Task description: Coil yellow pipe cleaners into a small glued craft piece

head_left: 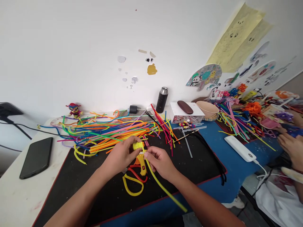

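Observation:
My left hand [122,155] is closed around a yellow piece of wound pipe cleaner [138,146] above the black mat. Between the thumb and fingers of my right hand [160,161] is the free length of yellow pipe cleaner [165,191], which runs down toward the mat's front edge. Just below both hands lies a yellow and orange glue gun [142,167], partly hidden by them. Beside it rest yellow and red tool handles [133,186]; the tool's head is mostly covered.
Many coloured pipe cleaners [106,134] spread along the mat's back. Behind stand a black bottle [162,100] and a white box [187,112]. A phone [36,157] lies left, a white power bank [240,148] right. Another person's hand [291,146] works at the far right.

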The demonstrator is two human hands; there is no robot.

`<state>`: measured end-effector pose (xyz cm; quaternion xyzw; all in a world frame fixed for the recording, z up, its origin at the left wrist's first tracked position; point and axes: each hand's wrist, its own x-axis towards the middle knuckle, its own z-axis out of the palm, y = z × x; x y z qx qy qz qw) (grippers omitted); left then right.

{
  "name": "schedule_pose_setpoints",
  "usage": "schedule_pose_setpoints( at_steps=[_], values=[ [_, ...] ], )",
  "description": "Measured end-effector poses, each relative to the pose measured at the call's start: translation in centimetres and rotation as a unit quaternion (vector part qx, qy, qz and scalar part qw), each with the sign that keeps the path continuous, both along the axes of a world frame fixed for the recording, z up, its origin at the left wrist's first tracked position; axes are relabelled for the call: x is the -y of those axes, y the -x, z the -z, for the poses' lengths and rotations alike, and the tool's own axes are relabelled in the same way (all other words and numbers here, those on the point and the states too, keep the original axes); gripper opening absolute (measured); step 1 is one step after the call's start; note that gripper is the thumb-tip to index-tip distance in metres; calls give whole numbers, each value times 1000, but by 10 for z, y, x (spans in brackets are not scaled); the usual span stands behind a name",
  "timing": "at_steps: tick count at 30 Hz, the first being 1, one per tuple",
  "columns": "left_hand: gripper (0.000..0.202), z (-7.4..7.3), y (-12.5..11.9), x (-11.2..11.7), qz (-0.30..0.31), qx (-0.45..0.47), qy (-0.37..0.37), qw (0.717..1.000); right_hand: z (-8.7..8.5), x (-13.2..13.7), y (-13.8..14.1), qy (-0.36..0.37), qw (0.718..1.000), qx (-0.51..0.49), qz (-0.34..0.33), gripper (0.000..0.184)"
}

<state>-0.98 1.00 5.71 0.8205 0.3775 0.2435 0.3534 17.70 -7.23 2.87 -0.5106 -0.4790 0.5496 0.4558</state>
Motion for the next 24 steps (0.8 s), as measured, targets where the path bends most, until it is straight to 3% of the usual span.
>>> schedule_pose_setpoints(
  at_steps=[5,8,11,17,24],
  values=[
    [24,2,0,-1,3,61,124,990,1,1,1,-2,1000,18,1,42],
    [31,-1,0,0,23,105,235,966,2,2,2,-11,999,31,12,42],
    [36,-7,-3,0,39,136,299,944,3,3,2,-13,999,36,12,43],
    [44,-14,-8,1,66,167,388,904,9,4,3,-40,998,37,16,50],
    [46,-11,-7,3,69,180,407,893,11,4,3,-8,1000,-8,-11,49]
  ],
)
